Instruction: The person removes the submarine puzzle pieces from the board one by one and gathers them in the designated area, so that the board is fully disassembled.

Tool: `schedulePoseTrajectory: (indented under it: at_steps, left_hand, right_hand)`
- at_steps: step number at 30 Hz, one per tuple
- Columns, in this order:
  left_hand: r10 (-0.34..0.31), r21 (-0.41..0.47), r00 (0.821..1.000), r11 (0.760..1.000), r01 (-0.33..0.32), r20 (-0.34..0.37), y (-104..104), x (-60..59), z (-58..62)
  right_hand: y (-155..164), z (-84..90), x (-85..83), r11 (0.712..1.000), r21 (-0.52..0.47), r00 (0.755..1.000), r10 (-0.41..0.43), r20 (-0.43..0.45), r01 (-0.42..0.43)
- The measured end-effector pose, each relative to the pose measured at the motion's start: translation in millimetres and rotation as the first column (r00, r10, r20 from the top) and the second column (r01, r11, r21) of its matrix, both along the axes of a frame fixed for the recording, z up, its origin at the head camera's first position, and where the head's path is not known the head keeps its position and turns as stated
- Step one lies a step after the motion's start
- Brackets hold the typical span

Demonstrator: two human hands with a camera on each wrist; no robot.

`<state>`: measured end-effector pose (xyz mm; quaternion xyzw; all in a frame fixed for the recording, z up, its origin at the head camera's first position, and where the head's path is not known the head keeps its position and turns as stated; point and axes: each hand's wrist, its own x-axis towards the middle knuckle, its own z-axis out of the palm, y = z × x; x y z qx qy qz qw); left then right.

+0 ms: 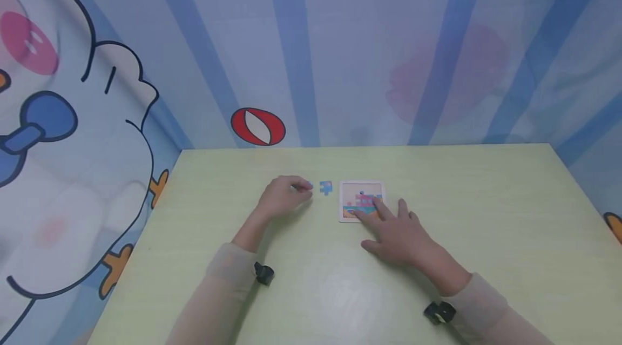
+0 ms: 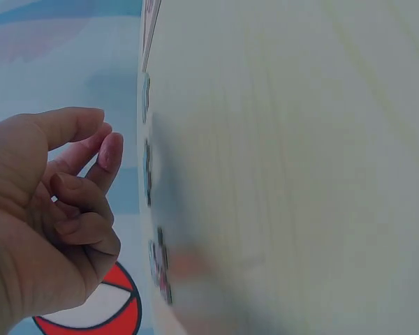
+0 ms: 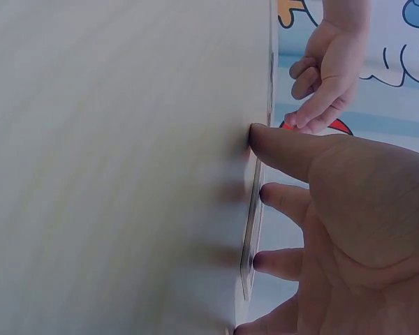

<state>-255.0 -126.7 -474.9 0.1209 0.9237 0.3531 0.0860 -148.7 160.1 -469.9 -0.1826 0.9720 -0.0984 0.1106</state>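
A small square jigsaw puzzle [image 1: 362, 185] with a pale frame lies on the table, its lower part filled with a pink and blue picture. My right hand [image 1: 400, 234] is spread, with fingertips resting on the puzzle; in the right wrist view its straight fingers [image 3: 283, 265] reach down to the thin board. Left of the frame lies a loose blue jigsaw piece [image 1: 325, 188]. My left hand [image 1: 286, 195] hovers beside that piece, fingers loosely bent, nothing visible between thumb and fingertips. The left wrist view shows jigsaw pieces [image 2: 148, 171] edge-on on the table near this hand.
The pale yellow table [image 1: 301, 302] meets a blue striped cloth backdrop [image 1: 340, 64] at its far edge. A large cartoon figure [image 1: 73, 199] is printed on the cloth at the left. Small black devices [image 1: 439, 312] sit at both wrists.
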Motion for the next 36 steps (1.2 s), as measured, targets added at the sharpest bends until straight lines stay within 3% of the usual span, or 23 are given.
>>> schedulePoseTrajectory:
  at_steps: [7,16,28,36]
  left_hand:
    - [-0.095,0.057,0.995,0.994,0.096,-0.008,25.2,-1.4,-2.6]
    - [-0.162,0.02,0.987,0.987,0.162,-0.006,60.9,-3.0,-3.3]
    - [-0.18,-0.064,0.982,0.981,0.183,0.048,91.8,-3.1,-10.3]
    - [-0.182,-0.117,0.982,0.976,0.186,0.04,102.4,0.4,-9.1]
  right_hand:
    - [6.1,-0.3,2.4,1.0,0.0,1.0,-0.01,0.016,0.01]
    - [9.2,-0.4,3.6,1.0,0.009,1.0,-0.008,0.017,0.008]
    - [9.8,-3.6,4.1,1.0,0.002,1.0,0.012,-0.024,-0.012]
    - [11.3,-5.3,3.7,1.0,0.01,0.999,0.013,-0.035,-0.013]
